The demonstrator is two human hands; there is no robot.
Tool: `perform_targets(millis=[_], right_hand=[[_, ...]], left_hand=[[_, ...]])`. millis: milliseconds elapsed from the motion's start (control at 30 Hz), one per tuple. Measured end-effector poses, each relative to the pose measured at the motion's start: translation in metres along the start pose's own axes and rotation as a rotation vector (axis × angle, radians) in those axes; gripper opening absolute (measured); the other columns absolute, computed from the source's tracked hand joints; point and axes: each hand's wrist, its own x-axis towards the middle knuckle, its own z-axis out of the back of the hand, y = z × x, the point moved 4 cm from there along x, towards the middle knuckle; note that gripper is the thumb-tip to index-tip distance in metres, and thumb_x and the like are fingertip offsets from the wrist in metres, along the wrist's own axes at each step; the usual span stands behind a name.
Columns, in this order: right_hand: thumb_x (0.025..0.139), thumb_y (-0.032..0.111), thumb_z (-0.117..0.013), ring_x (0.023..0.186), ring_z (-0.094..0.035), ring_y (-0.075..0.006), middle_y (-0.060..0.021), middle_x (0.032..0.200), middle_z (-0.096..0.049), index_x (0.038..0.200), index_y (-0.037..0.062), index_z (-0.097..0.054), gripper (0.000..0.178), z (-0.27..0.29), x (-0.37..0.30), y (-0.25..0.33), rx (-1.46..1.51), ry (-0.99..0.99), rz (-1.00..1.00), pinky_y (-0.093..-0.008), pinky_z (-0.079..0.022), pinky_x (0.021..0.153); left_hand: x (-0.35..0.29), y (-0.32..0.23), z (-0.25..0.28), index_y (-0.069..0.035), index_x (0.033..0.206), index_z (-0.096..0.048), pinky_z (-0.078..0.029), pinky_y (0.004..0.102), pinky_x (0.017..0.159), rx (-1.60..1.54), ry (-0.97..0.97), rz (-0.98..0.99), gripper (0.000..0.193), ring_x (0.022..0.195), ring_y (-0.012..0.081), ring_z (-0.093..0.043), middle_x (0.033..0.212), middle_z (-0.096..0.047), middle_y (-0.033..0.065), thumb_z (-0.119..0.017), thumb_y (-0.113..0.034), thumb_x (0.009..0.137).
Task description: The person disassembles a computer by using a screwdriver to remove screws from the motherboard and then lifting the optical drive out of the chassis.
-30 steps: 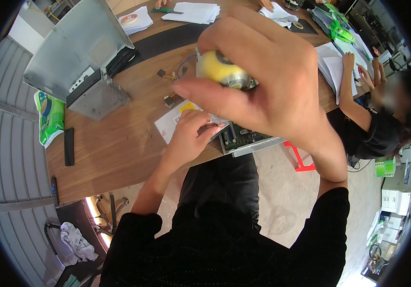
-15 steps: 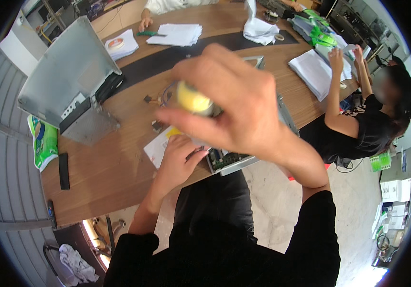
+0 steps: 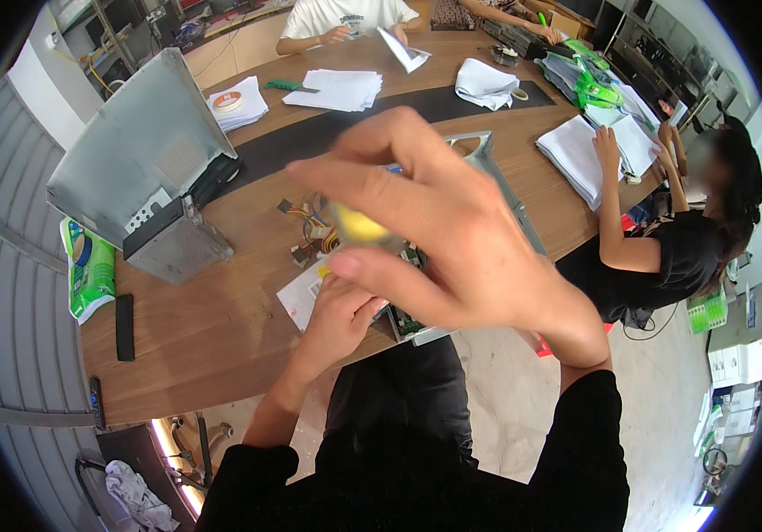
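Note:
My right hand [image 3: 452, 239] is raised close to the camera, blurred, and grips a small yellow object [image 3: 359, 226] between thumb and fingers. It hides most of the open computer case [image 3: 487, 164] on the wooden table [image 3: 221, 328]. My left hand [image 3: 336, 315] rests lower, at the table's near edge, on a white paper sheet [image 3: 301, 293] beside the case's circuit board [image 3: 407, 324]. Loose coloured wires [image 3: 310, 226] lie just beyond my hands.
A grey metal case cover [image 3: 146, 164] stands tilted at the left, next to a green packet [image 3: 88, 270] and a black remote [image 3: 124, 326]. Paper stacks [image 3: 332, 89] lie farther back. One person [image 3: 664, 239] sits at the right and others at the far side.
My right hand with the yellow object has stayed raised while the view shifted, showing more of the far table and people. My left hand stays on the paper.

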Motion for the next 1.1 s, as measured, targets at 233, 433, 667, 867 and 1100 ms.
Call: perform_targets(millis=[233, 433, 667, 867, 1100], right_hand=[[0.089, 0.014, -0.073, 0.099, -0.067, -0.0345, -0.0202, 0.115, -0.067, 0.129, -0.0045, -0.064, 0.045, 0.012, 0.001, 0.003, 0.096, 0.336, -0.174, -0.0396, -0.054, 0.083], [0.087, 0.009, -0.074, 0.094, -0.068, -0.0277, -0.0171, 0.112, -0.069, 0.122, -0.0005, -0.071, 0.036, 0.004, 0.004, -0.011, 0.241, 0.044, 0.118, -0.0344, -0.054, 0.08], [0.087, 0.006, -0.071, 0.098, -0.069, -0.0283, -0.0189, 0.118, -0.069, 0.121, -0.001, -0.071, 0.035, 0.006, -0.005, -0.006, 0.071, 0.045, 0.059, -0.0347, -0.054, 0.082], [0.087, 0.005, -0.07, 0.098, -0.069, -0.0287, -0.0198, 0.119, -0.069, 0.121, -0.0021, -0.071, 0.034, 0.004, 0.002, -0.002, 0.149, 0.073, 0.11, -0.0348, -0.055, 0.082], [0.087, 0.003, -0.068, 0.099, -0.07, -0.029, -0.0209, 0.121, -0.068, 0.12, -0.0034, -0.071, 0.034, 0.004, 0.0, -0.004, 0.13, 0.073, 0.106, -0.035, -0.055, 0.082]], left_hand=[[-0.004, 0.001, -0.002, -0.004, 0.101, -0.075, -0.044, 0.0433, 0.089, -0.003, 0.064, 0.049, 0.013, 0.098, 0.0314, -0.063, 0.097, -0.073, 0.0114, -0.068, -0.011, 0.092], [0.0, -0.002, 0.002, -0.002, 0.097, -0.074, -0.044, 0.0409, 0.085, 0.058, 0.095, 0.06, 0.012, 0.089, 0.0307, -0.064, 0.092, -0.073, 0.0108, -0.066, -0.011, 0.093], [0.0, -0.002, 0.001, -0.002, 0.093, -0.071, -0.044, 0.0411, 0.084, 0.069, 0.066, 0.027, 0.011, 0.082, 0.0305, -0.063, 0.085, -0.069, 0.0123, -0.07, -0.013, 0.092], [-0.002, -0.001, 0.003, -0.003, 0.094, -0.072, -0.044, 0.0409, 0.081, -0.008, 0.098, 0.102, 0.012, 0.081, 0.0301, -0.062, 0.082, -0.068, 0.0114, -0.073, -0.014, 0.09], [-0.001, -0.001, -0.001, -0.005, 0.101, -0.076, -0.044, 0.0395, 0.085, -0.032, 0.089, 0.028, 0.013, 0.086, 0.0278, -0.065, 0.089, -0.072, 0.0094, -0.07, -0.014, 0.093]])
